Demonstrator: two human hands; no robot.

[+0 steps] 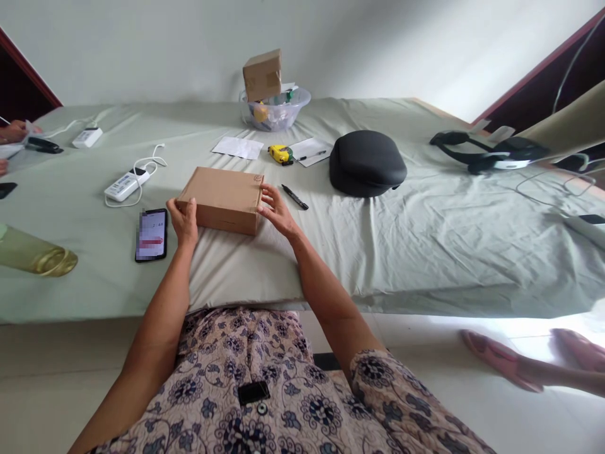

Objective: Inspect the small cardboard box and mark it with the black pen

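Observation:
A flat brown cardboard box (222, 191) lies on the green-grey cloth in front of me. My left hand (184, 219) grips its near left corner, thumb on the front side and fingers partly hidden behind the edge. At the opposite end, my right hand (278, 211) has its thumb and curved fingers against the box's right side. The box appears closed. Just right of that hand lies a black marker pen (295, 197). Left of my left hand is a phone (151, 235) with its screen lit.
Behind the box are white papers (237, 147), a yellow tape measure (280, 154) and a plastic basket (288, 115) bearing a small carton (263, 77). A black case (367, 162) and headset (491, 152) lie right; a power strip (126, 185) and bottle (35, 251) left. Another person's hand (15, 131) shows far left.

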